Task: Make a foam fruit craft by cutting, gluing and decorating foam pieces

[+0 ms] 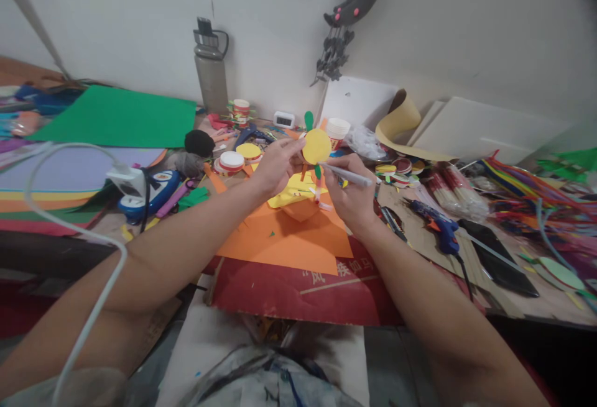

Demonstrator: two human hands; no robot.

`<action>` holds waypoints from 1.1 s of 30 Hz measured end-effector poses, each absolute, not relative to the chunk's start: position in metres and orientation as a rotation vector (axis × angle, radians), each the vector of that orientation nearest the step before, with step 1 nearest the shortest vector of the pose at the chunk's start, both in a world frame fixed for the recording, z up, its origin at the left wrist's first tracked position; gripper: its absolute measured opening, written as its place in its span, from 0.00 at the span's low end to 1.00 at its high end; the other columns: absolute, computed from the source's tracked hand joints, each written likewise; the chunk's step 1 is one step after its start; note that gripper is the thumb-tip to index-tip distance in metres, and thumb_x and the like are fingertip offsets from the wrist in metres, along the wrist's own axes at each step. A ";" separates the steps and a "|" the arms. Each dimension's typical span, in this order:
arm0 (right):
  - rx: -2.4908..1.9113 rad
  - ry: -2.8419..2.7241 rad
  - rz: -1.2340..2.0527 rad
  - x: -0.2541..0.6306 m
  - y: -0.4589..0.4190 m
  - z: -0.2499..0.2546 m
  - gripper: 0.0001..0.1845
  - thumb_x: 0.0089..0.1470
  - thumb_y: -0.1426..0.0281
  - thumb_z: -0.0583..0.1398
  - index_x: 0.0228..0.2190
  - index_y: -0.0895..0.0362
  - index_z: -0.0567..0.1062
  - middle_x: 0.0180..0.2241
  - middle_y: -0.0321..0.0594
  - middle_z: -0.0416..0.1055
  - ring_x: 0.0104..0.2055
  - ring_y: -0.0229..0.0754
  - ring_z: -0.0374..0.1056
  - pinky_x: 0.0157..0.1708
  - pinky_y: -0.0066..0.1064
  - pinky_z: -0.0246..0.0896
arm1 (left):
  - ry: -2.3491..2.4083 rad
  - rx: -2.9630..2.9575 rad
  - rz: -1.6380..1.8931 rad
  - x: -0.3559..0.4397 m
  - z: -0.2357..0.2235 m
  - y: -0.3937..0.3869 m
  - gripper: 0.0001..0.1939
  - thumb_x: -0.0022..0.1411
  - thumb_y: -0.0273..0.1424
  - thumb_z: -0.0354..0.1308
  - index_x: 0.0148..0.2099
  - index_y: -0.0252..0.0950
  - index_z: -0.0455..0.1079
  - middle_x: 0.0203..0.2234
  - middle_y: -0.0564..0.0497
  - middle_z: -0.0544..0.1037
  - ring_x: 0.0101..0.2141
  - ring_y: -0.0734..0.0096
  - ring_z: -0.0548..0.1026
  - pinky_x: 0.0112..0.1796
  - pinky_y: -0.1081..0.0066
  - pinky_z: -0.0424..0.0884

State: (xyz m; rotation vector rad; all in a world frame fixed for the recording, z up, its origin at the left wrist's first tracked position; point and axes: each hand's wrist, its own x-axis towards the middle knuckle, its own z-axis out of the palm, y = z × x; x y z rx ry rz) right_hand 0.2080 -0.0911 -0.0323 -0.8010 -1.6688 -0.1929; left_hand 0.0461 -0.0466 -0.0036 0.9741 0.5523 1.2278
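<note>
My left hand [280, 168] grips a round yellow disc [317, 146] by its left edge, raised above the work surface. A green leaf-shaped piece [308, 121] sticks up at the disc's top, and another green bit shows at its lower edge. In my right hand [352, 192] is a pale pen [349, 174], its tip end close to the disc's lower right rim. Beneath both hands lie yellow paper scraps [291, 191] on orange paper sheets [284, 242]. Whether the pen tip touches the disc I cannot tell.
A red cardboard sheet [298, 298] lies at the table's front. To the right rests a blue hot glue gun [436, 224] beside a black pouch [499, 258]. A white cable [119, 264] crosses the left side. A grey water bottle [211, 71] and green sheet [121, 116] are behind.
</note>
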 end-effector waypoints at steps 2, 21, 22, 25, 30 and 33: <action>-0.805 -1.675 -0.194 0.208 -0.091 -0.033 0.03 0.62 0.69 0.63 0.34 0.53 0.76 0.31 0.37 0.78 0.33 0.41 0.75 0.34 0.35 0.71 | 0.545 0.991 1.227 0.046 -0.004 -0.046 0.09 0.66 0.33 0.66 0.38 0.31 0.73 0.30 0.48 0.83 0.33 0.70 0.83 0.42 0.70 0.79; -0.851 -1.721 -0.169 0.208 -0.093 -0.033 0.05 0.63 0.67 0.62 0.34 0.53 0.76 0.31 0.37 0.76 0.33 0.42 0.73 0.36 0.38 0.70 | 0.503 1.035 1.177 0.048 -0.009 -0.049 0.09 0.67 0.34 0.66 0.40 0.32 0.74 0.34 0.46 0.85 0.39 0.67 0.84 0.49 0.64 0.79; -0.847 -1.722 -0.168 0.208 -0.093 -0.033 0.05 0.63 0.67 0.62 0.34 0.53 0.76 0.31 0.37 0.76 0.33 0.42 0.73 0.36 0.37 0.70 | 0.503 1.042 1.175 0.048 -0.010 -0.049 0.10 0.67 0.34 0.66 0.40 0.32 0.74 0.34 0.46 0.85 0.39 0.67 0.84 0.49 0.64 0.79; -0.848 -1.730 -0.175 0.208 -0.092 -0.034 0.04 0.63 0.68 0.62 0.34 0.53 0.76 0.31 0.37 0.76 0.34 0.42 0.73 0.36 0.37 0.70 | 0.502 1.062 1.167 0.048 -0.010 -0.050 0.10 0.66 0.35 0.66 0.39 0.32 0.74 0.34 0.47 0.84 0.38 0.67 0.84 0.48 0.65 0.78; -0.802 -1.727 -0.169 0.207 -0.091 -0.035 0.04 0.63 0.68 0.62 0.34 0.54 0.76 0.31 0.38 0.76 0.34 0.42 0.73 0.36 0.37 0.69 | 0.497 1.076 1.154 0.048 -0.011 -0.051 0.10 0.67 0.34 0.65 0.38 0.32 0.74 0.32 0.48 0.83 0.34 0.70 0.82 0.44 0.66 0.77; -0.806 -1.729 -0.159 0.207 -0.092 -0.035 0.04 0.63 0.68 0.62 0.34 0.54 0.76 0.31 0.38 0.76 0.34 0.42 0.74 0.36 0.37 0.70 | 0.512 1.081 1.149 0.048 -0.012 -0.050 0.12 0.65 0.37 0.68 0.38 0.32 0.74 0.31 0.48 0.83 0.33 0.71 0.81 0.43 0.68 0.76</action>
